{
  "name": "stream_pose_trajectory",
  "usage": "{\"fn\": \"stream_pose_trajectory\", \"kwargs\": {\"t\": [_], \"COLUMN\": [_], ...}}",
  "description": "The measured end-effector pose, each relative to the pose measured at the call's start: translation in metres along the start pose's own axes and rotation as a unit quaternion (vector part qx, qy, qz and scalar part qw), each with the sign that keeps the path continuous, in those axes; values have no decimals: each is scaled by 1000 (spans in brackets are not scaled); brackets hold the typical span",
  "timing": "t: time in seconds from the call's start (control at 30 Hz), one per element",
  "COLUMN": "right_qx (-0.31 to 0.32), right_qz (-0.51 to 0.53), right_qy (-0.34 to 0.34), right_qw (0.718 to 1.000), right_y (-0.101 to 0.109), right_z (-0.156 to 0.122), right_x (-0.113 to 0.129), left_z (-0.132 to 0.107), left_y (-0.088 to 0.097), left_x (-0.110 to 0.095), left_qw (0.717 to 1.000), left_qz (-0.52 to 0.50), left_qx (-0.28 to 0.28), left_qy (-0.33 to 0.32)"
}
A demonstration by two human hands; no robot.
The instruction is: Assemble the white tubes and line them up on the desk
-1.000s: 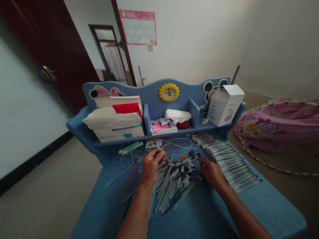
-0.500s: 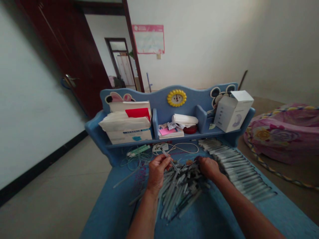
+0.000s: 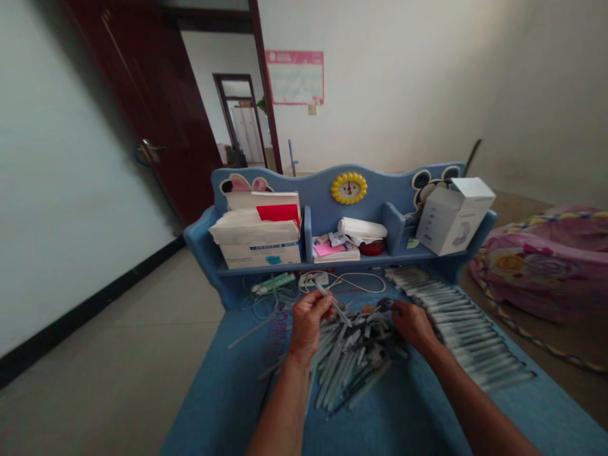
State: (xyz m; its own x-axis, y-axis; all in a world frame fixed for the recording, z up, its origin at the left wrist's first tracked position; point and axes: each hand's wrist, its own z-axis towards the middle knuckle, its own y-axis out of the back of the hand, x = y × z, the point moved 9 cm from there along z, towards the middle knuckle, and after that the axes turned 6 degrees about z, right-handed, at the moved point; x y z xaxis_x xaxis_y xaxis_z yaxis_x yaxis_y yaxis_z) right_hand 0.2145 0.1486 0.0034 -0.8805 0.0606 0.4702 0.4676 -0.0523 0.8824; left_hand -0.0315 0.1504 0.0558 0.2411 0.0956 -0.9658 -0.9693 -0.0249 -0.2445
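Note:
My left hand [image 3: 308, 323] is closed in a pinch on one thin grey pen tube [image 3: 333, 302] and holds it slanted above a loose heap of grey pen parts [image 3: 349, 361] on the blue desk [image 3: 394, 418]. On the far right side of that heap rests my right hand [image 3: 412, 322], fingers curled down among the parts; what it grips is hidden. A neat row of grey pens [image 3: 456, 329] lies side by side along the desk's right side, just beyond my right hand.
The desk's back shelf [image 3: 332, 259] holds a stack of papers and boxes [image 3: 259, 234], a pink notepad [image 3: 327, 249], a white roll and a white carton [image 3: 453, 215]. White cables [image 3: 346, 278] lie under the shelf. A dark door [image 3: 156, 114] stands left, pink bedding [image 3: 541, 259] right.
The view has swung left, so the desk now sits further right in the picture. My left hand keeps its pinched tube; my right hand has stayed at the heap's far right side.

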Motion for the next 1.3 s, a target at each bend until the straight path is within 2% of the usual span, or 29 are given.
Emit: {"fn": "stream_pose_trajectory", "kwargs": {"t": [0.13,0.37,0.53,0.7,0.83,0.93,1.0,1.07,1.13,1.3], "right_qx": [-1,21,31,60,49,32,28,22,3,-18], "right_qz": [15,18,-2,-7,13,152,301,393,421,420], "right_qy": [-1,-6,-22,-19,-1,17,16,9,5,14], "right_qw": [1000,1000,999,998,999,988,953,919,907,907], "right_y": [-3,4,12,4,4,5,5,5,8,14], "right_z": [-9,-2,-30,-55,-65,-77,-84,-89,-90,-91], "right_x": [0,-1,-6,-8,0,16,26,35,40,47], "left_z": [1,3,4,4,0,-5,-8,-12,-16,-21], "left_y": [1,-3,-3,-7,-14,-22,-30,-38,-45,-57], "left_x": [3,6,7,8,7,6,7,7,8,10], "left_qw": [1000,1000,999,999,999,998,997,994,992,989], "left_qz": [-11,-22,-29,-30,-32,-34,-43,-55,-62,-55], "left_qx": [1,3,2,9,26,45,61,79,93,127], "left_qy": [7,19,23,23,22,24,31,41,51,57]}}
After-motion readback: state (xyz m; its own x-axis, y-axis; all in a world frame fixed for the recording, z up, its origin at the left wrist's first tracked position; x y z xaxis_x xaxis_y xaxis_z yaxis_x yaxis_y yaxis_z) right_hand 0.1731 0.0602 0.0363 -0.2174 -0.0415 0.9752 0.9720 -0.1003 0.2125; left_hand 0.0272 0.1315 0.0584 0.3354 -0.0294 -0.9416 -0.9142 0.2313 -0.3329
